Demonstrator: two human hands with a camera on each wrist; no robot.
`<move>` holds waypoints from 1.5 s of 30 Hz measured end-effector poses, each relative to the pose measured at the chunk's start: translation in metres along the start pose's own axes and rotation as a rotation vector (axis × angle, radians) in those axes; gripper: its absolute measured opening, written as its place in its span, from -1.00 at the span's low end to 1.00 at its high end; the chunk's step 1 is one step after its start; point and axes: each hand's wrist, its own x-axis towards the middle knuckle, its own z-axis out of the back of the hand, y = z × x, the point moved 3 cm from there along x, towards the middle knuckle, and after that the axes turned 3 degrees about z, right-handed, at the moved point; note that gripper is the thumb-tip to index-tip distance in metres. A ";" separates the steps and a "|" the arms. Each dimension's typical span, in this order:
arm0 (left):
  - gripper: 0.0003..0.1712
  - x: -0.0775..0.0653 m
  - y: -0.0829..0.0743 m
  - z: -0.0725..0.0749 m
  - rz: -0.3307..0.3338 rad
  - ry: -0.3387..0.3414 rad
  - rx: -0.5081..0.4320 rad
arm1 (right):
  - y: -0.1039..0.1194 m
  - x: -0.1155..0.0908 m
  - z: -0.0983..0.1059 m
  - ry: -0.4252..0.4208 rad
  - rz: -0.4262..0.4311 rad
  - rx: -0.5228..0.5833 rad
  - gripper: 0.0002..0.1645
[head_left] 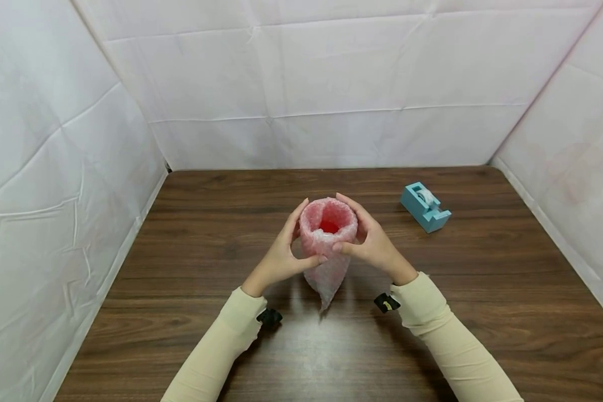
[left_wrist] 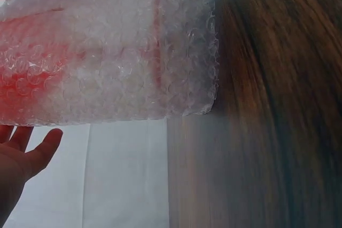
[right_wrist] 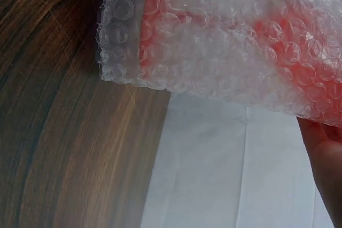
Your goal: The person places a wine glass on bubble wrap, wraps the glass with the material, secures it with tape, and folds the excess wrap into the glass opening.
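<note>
A tube of bubble wrap stands upright at the middle of the table, wrapped around something red that shows through its open top. Both hands grip it near the upper rim. My left hand curves around the left side, thumb across the front. On the right side my right hand does the same, its thumb pressing the front just below the rim. A loose pointed corner of the wrap hangs toward me. Through the clear bubbles in the left wrist view, red patches show; the kind of thing inside cannot be told.
A light blue tape dispenser with a roll of tape sits to the right, farther back. The brown wood table is bordered by white sheets at the back and both sides.
</note>
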 end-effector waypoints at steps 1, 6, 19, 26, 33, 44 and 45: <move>0.21 0.000 0.000 0.000 -0.006 0.003 -0.005 | 0.000 0.000 0.000 -0.002 -0.001 -0.002 0.09; 0.15 -0.001 0.002 -0.001 -0.021 -0.003 -0.028 | 0.001 0.000 0.000 -0.007 0.000 -0.003 0.10; 0.07 0.003 0.002 -0.002 -0.052 -0.070 0.030 | 0.000 -0.001 0.000 -0.014 0.005 0.008 0.10; 0.05 0.008 0.001 0.001 -0.095 -0.074 0.015 | 0.001 0.002 0.004 -0.025 -0.019 0.006 0.14; 0.10 0.011 0.000 0.002 -0.069 -0.087 -0.020 | -0.001 0.004 0.006 -0.034 -0.048 -0.015 0.09; 0.01 0.028 -0.003 0.012 0.026 -0.126 -0.081 | -0.007 0.021 0.007 -0.160 -0.124 -0.155 -0.03; -0.01 0.031 -0.005 0.014 0.032 -0.127 -0.070 | -0.008 0.025 0.008 -0.170 -0.117 -0.159 -0.04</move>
